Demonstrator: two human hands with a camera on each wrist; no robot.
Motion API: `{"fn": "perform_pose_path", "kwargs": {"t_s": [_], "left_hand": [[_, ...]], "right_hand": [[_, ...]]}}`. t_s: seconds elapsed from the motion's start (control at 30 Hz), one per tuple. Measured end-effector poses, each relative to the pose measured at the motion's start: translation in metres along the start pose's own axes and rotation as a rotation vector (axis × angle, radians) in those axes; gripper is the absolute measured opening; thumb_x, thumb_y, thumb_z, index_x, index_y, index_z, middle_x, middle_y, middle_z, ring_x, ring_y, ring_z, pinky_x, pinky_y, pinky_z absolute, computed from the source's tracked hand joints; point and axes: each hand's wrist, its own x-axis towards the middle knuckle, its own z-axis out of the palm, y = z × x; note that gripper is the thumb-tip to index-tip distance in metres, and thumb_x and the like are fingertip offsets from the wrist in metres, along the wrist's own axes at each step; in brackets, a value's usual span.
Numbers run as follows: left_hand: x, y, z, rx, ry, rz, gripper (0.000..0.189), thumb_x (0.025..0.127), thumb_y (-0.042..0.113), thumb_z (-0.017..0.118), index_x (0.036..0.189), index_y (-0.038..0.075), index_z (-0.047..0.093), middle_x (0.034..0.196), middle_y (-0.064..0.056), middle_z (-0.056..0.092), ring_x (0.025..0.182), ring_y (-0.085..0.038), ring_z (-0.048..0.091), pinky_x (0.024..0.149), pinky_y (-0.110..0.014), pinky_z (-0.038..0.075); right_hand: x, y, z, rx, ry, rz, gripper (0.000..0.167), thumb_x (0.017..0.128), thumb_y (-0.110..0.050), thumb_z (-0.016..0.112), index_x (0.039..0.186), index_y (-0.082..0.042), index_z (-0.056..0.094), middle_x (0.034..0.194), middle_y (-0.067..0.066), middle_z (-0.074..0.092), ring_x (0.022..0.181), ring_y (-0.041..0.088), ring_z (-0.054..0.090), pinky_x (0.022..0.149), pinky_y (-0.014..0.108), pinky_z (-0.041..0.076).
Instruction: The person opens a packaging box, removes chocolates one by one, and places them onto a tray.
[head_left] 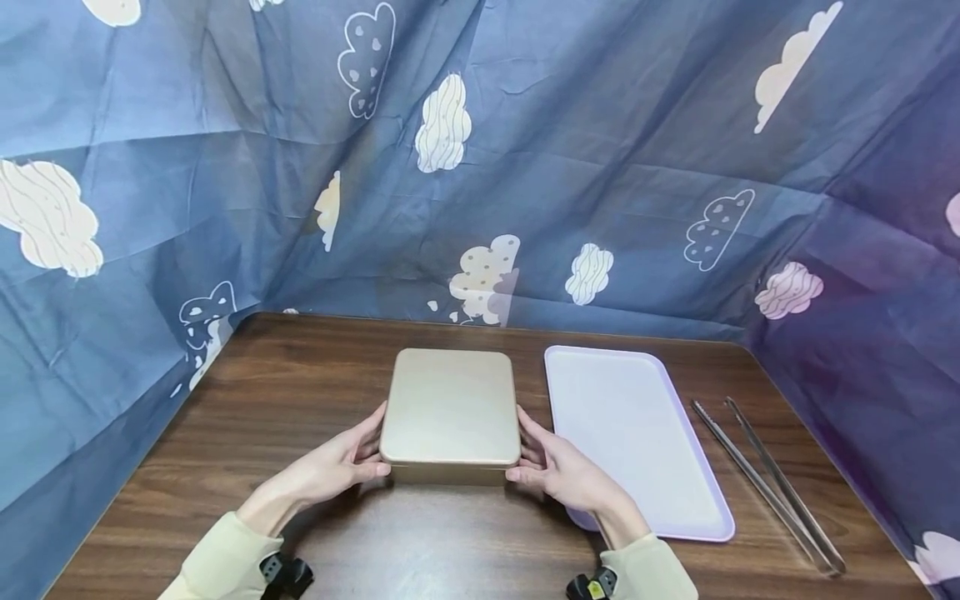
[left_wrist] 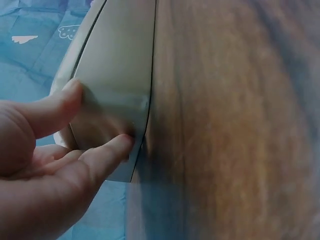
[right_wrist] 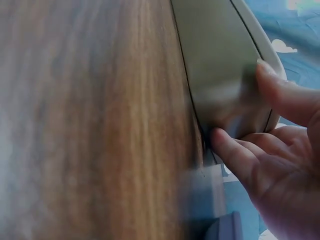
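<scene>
A gold, square tin box with rounded corners sits on the wooden table, its lid on. My left hand holds its left side, the thumb at the near corner and the fingers along the side wall. On the opposite side my right hand grips it the same way. In the left wrist view, the thumb lies by the lid seam and a fingertip touches the box wall low down. The right wrist view shows the other thumb at the lid's edge and a fingertip near the bottom of the wall.
A pale lilac tray lies right of the box, partly behind my right forearm. Farther right are metal tongs, their arms spread. Blue cloth with cloud prints hangs behind and beside the wooden table.
</scene>
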Motion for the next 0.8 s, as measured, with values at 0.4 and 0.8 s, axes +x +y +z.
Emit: {"fn": "perform_pose_path", "kwargs": {"t_s": [0.4,0.8], "left_hand": [[-0.0013,-0.0003,-0.0026,0.080,0.018,-0.005,0.092,0.093,0.001,0.061,0.153,0.002,-0.009,0.158,-0.026,0.002,0.141,-0.041,0.018,0.103,-0.026,0.034],[0.0049,0.0017,-0.0015,0.149,0.098,-0.026,0.098,0.088,0.001,0.070,0.152,-0.005,-0.005,0.157,-0.028,0.009,0.138,-0.039,0.029,0.100,-0.028,0.040]], "right_hand": [[-0.0004,-0.0012,0.0011,0.006,0.012,0.000,0.095,0.088,0.001,0.069,0.154,-0.001,0.001,0.158,0.024,0.009,0.134,0.040,0.036,0.097,0.030,0.042],[0.0003,-0.0013,-0.0009,-0.018,0.069,0.086,0.105,0.084,-0.007,0.077,0.154,0.002,-0.001,0.157,0.025,0.012,0.134,0.040,0.038,0.098,0.030,0.042]]}}
